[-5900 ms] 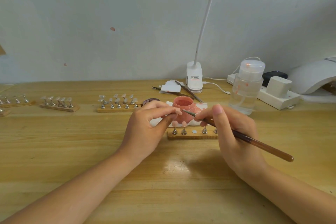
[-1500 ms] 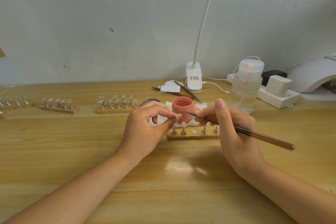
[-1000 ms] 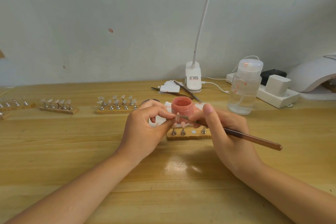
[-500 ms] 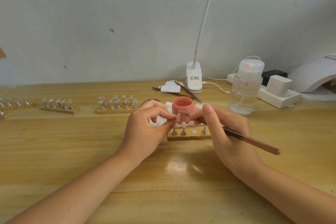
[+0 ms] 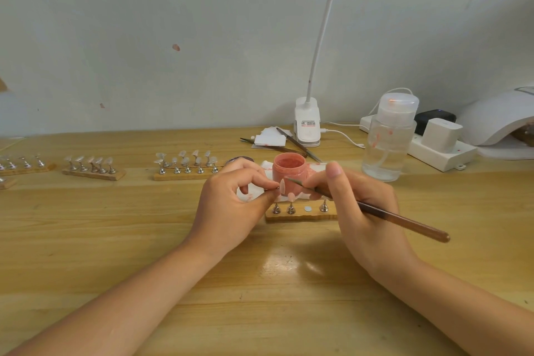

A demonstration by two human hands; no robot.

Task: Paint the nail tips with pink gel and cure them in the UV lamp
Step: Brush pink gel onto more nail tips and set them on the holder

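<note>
Nail tip (image 5: 282, 186), pinched on its peg between our left hand's (image 5: 231, 208) thumb and forefinger, sits mid-frame before the pink jar (image 5: 289, 172). Our right hand (image 5: 361, 211) grips the brush (image 5: 375, 212) pen-style; its bristles, apart from the tip a moment ago, now touch it, so we judge a stroke is under way. One peg spot on the stand (image 5: 300, 212) below lies vacant. Wooden table (image 5: 115, 225), pale wall, UV lamp (image 5: 497, 121) far right.
</note>
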